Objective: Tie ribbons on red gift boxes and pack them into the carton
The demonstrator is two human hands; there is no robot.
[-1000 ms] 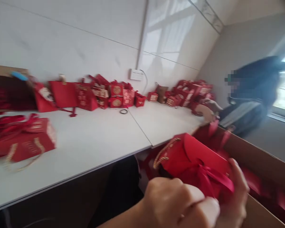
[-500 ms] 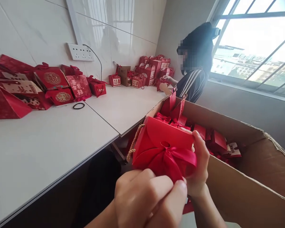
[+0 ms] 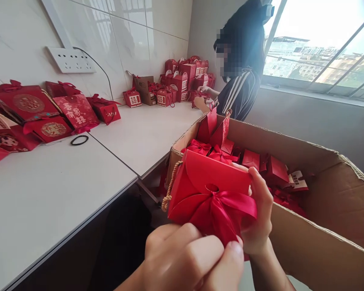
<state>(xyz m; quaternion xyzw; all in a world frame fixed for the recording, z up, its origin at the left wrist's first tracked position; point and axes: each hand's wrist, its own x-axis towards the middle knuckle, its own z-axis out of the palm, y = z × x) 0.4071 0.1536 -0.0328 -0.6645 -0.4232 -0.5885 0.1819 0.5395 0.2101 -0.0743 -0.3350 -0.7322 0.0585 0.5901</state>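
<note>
I hold a small red gift box (image 3: 200, 178) with a rounded flap, a rope handle and a red ribbon bow (image 3: 221, 208) in front of me. My right hand (image 3: 257, 214) wraps round the box's right side, thumb on top. Low in the view, my left hand (image 3: 191, 258) is closed, pinching the lower end of the ribbon. The box hangs just over the near edge of a large cardboard carton (image 3: 318, 238) that contains several more red boxes.
A white table (image 3: 60, 194) runs along the tiled wall to my left, with red boxes and envelopes (image 3: 48, 113) piled at its back and a black elastic band (image 3: 79, 140). Another person in a dark striped top (image 3: 241, 91) works at the far end by more red boxes (image 3: 185, 79).
The view swung right and steadied, bringing the carton and window into sight. The red box stays in both hands, turned slightly so its flap and bow face me.
</note>
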